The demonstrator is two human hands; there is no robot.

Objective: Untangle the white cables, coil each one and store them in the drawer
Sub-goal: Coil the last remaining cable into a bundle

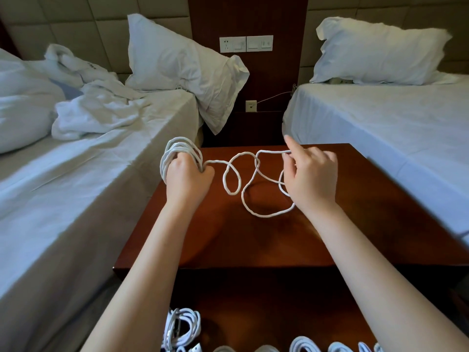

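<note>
Reddish wood nightstand [228, 237] sits between a rumpled bed [101, 179] and a smooth bed [380, 128]; left hand [187, 177] grips a coiled white cable [180, 144], right hand [311, 179] pinches its loose run.

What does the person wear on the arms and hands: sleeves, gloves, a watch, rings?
Nothing visible. Both forearms are bare to the frame edge, without sleeves. The left hand and the right hand show no gloves, watch, bracelet or rings.

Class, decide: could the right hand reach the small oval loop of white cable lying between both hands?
Probably yes: the oval loop of white cable lies bare on the brown wooden nightstand, nothing between it and the right hand.
</note>
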